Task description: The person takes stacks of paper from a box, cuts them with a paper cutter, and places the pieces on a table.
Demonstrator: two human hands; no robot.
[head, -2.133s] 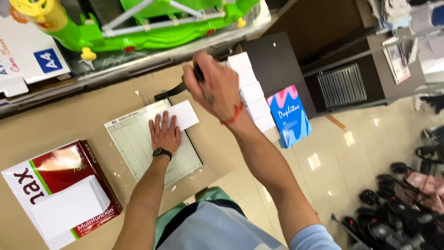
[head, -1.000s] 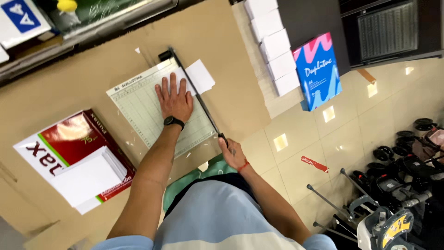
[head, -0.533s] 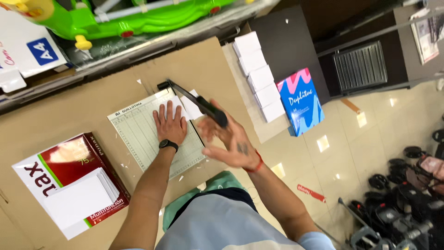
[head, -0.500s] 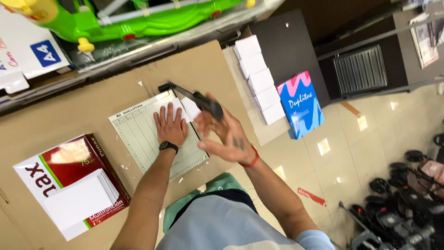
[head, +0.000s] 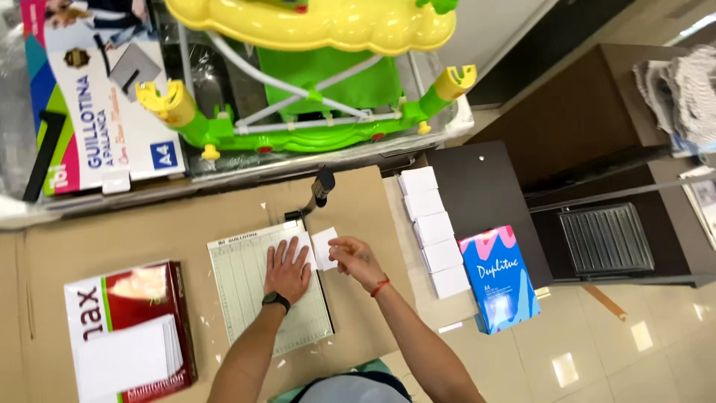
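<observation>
Left hand [head: 287,270] open, pressed flat on white paper [head: 287,240] lying on paper cutter [head: 257,298]; right hand [head: 356,260] pinching cut white slip [head: 324,246] just beside cutter's right edge. Cutter arm [head: 317,195] raised, black handle pointing away. Cutter sat on brown cardboard worktop [head: 149,231]. Red paper ream [head: 134,328] to left; row of white card stacks [head: 432,231] and blue paper pack [head: 500,276] to right.

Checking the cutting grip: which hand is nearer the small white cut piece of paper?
Right. The right hand touches the cut piece at the cutter's edge; the left hand presses flat on the paper cutter beside it.
</observation>
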